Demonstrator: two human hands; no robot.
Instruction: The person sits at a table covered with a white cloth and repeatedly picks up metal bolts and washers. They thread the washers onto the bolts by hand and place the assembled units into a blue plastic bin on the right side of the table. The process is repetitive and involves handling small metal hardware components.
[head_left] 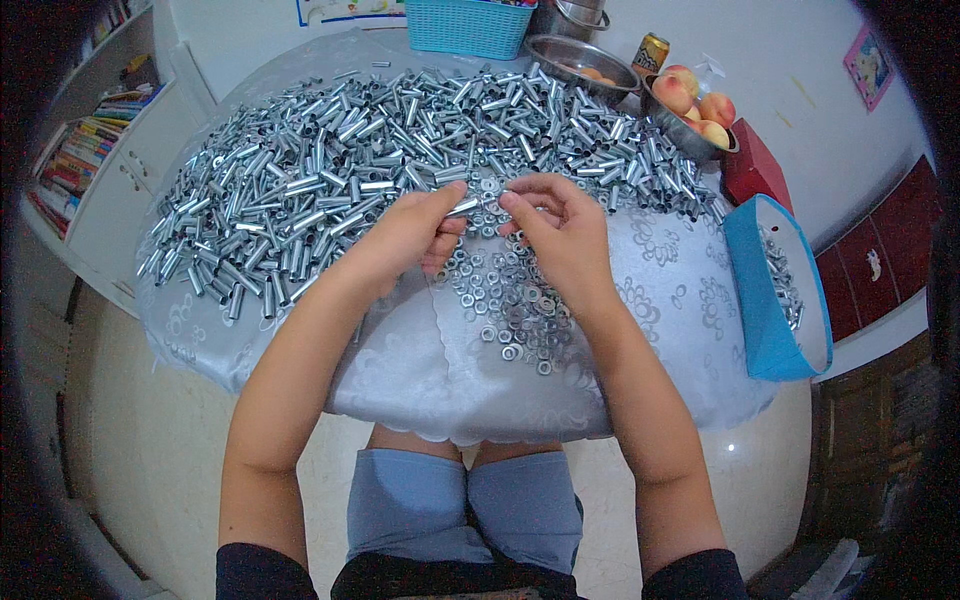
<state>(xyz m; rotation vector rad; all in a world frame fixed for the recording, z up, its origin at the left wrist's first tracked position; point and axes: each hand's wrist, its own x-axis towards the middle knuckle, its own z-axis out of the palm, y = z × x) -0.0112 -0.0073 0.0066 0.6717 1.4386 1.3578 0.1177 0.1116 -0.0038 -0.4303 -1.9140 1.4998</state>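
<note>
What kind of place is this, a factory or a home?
Most likely a home used for piecework, not a factory. The metal tubes lie on a table with a lacy cloth. A bowl of peaches stands at its far edge, and a bookshelf stands to the left.

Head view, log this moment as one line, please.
left hand: pinching short metal tube | right hand: fingertips at tube end | below: washers | behind: tube pile | table

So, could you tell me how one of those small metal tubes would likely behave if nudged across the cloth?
A tube is a smooth cylinder lying on its side, so it would probably roll. It looks rigid and shiny, perhaps slippery. The left hand pinches one easily, so likely light.
</note>
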